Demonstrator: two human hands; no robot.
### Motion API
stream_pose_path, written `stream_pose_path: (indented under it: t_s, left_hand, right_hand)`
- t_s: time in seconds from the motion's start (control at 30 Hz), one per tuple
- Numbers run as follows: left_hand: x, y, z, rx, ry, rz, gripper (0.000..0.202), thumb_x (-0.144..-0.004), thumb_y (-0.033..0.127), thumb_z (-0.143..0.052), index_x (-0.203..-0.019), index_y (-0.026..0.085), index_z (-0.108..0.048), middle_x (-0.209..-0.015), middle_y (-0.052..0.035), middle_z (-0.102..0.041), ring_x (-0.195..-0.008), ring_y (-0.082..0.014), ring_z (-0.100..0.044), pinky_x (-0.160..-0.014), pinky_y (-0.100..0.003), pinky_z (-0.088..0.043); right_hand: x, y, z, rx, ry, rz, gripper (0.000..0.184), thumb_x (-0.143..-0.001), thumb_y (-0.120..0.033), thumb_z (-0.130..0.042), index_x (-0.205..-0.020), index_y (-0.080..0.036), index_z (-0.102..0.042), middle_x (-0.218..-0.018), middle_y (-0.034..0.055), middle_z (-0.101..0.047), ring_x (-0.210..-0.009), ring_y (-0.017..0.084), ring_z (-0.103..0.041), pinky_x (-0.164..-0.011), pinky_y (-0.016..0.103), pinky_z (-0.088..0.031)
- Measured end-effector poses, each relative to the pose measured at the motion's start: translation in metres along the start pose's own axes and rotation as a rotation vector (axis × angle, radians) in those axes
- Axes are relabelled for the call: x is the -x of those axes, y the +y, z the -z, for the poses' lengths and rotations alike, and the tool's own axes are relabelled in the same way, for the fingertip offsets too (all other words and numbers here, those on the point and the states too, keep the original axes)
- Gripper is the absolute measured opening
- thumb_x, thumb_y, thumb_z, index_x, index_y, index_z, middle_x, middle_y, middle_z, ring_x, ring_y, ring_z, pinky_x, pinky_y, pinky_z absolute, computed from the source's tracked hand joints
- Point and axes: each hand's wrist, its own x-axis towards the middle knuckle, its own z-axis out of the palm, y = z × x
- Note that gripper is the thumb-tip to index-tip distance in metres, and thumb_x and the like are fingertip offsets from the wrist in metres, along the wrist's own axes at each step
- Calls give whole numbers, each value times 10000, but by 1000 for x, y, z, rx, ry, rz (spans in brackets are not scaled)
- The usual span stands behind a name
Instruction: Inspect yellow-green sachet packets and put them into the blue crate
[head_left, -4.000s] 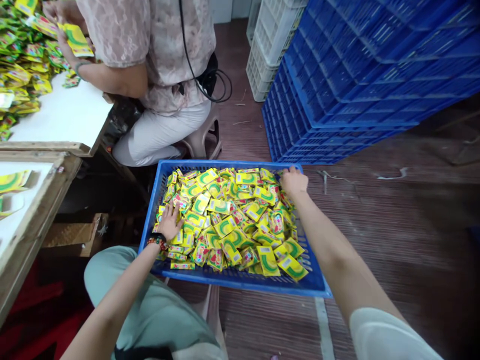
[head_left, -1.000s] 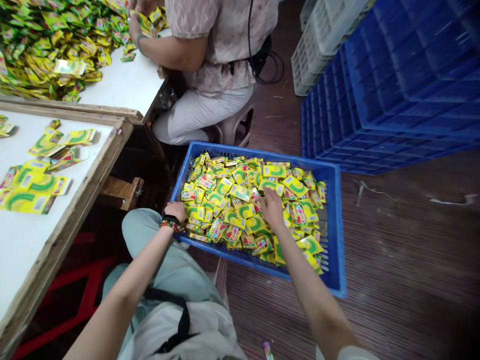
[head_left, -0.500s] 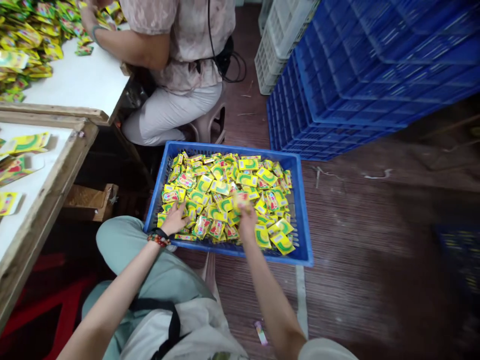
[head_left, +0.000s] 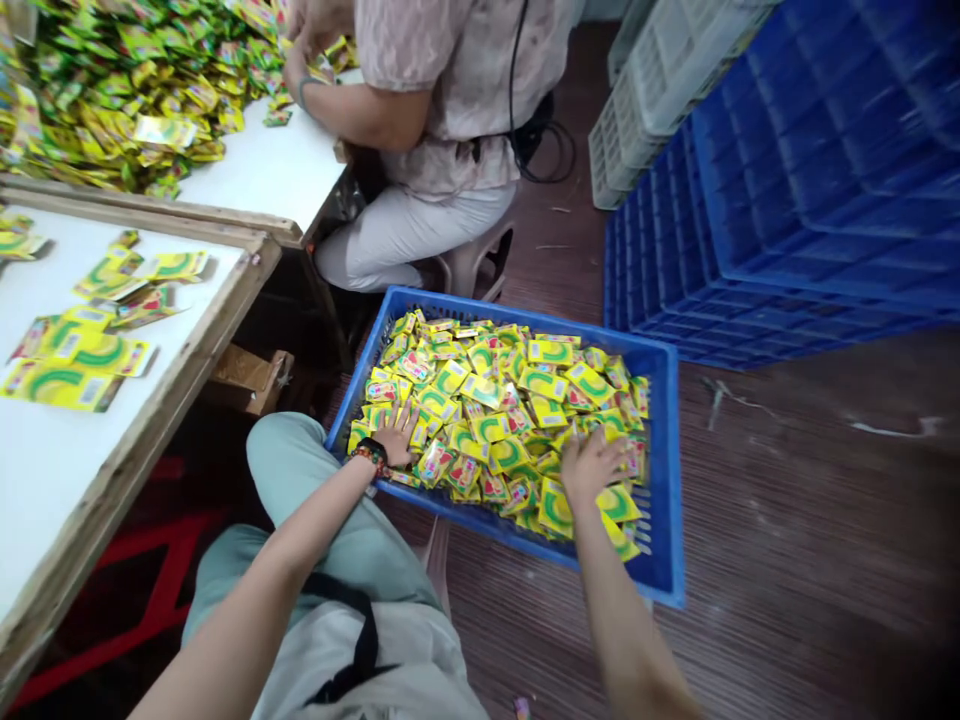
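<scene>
A blue plastic crate (head_left: 525,545) full of small yellow and green packets (head_left: 487,428) stands low in front of my knees. At its near left corner my left hand (head_left: 396,436) lies on the packets, fingers spread. My right hand (head_left: 594,468) rests palm down on the packets toward the right side, its fingers stretched apart. Neither hand grips anything that I can see. Packets right under both palms are hidden.
On the left, a white wood-edged table (head_left: 67,470) bears several yellow packets. Behind it a co-worker (head_left: 450,120) sits at another table with a heap of packets (head_left: 150,100). Blue crates (head_left: 787,180) and white crates (head_left: 652,90) are stacked at the right.
My right hand has let go of a packet and moved right across the crate, now spread flat. My left hand stays in the near left corner, fingers spread. The view has shifted left.
</scene>
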Motion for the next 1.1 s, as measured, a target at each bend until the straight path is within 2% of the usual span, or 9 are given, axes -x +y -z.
stream_pose_path:
  t_s: [0.17,0.27,0.43,0.53,0.67,0.77,0.87,0.97,1.1]
  left_hand:
    - [2,-9,5,-20,23,15,367,-907,355,-574,-1217,161,-539,-1229,-96,-569,-1055,-226,-594,-884,-444,-525]
    - [4,-13,9,-41,28,13,377,-906,356,-574,-1228,165,-534,-1251,-99,-558,-1080,-234,-583,-904,-459,-513]
    - [5,-16,13,-33,46,27,369,-906,354,-575,-1217,159,-539,-1229,-99,-569,-1055,-226,-594,-885,-443,-524]
    - [2,-15,14,-8,65,32,365,-907,353,-575,-1213,158,-542,-1220,-97,-573,-1045,-222,-598,-877,-437,-529]
    - [1,-15,16,15,85,16,374,-909,357,-570,-1230,170,-533,-1257,-95,-555,-1084,-233,-581,-909,-462,-510]
    - [-1,-7,18,19,110,-28,619,-875,482,-570,-1375,151,-415,-1424,-180,-420,-1299,-348,-414,-1054,-586,-341]
    - [-2,14,16,-1,174,-186,948,-814,661,-507,-1495,88,-181,-1547,-258,-176,-1433,-446,-84,-1110,-660,-71]
    - [5,44,4,-5,164,-395,1028,-780,749,-439,-1511,104,-115,-1574,-233,-104,-1446,-439,-4,-1115,-648,7]
    - [16,68,-7,-19,60,-558,1012,-752,774,-445,-1512,168,-161,-1581,-192,-135,-1449,-416,-74,-1129,-632,-3]
  right_hand:
    - [-3,-125,-33,-41,-157,431,529,-969,-326,-239,-1468,-174,-327,-1530,161,-306,-1430,277,-210,-1130,550,-166]
    - [-15,-198,-53,-49,-275,599,520,-964,-300,-301,-1470,-182,-328,-1563,128,-260,-1442,277,-181,-1140,528,-154]
    - [-45,-246,-56,-37,-442,683,482,-949,-265,-360,-1414,-156,-428,-1473,146,-431,-1361,312,-361,-1089,540,-272]
    - [-51,-228,-42,-45,-435,684,498,-963,-293,-319,-1441,-173,-394,-1429,115,-494,-1335,265,-404,-1099,447,-302]
    - [-27,-161,-16,-31,-349,556,506,-966,-312,-276,-1432,-176,-418,-1411,100,-509,-1340,232,-393,-1119,390,-289]
    - [14,-95,1,34,-244,337,525,-953,-323,-284,-1418,-125,-429,-1478,175,-399,-1392,330,-282,-1109,550,-236]
    - [61,-34,11,135,-70,31,625,-950,-405,-275,-1496,-101,-253,-1536,278,-199,-1393,466,-180,-975,764,-188]
    - [94,12,11,219,28,-256,701,-944,-480,-250,-1527,-111,-120,-1532,315,-158,-1382,494,-188,-930,792,-195]
    - [107,43,8,172,-123,-230,607,-944,-446,-285,-1437,-116,-412,-1435,265,-414,-1344,411,-356,-1024,642,-286]
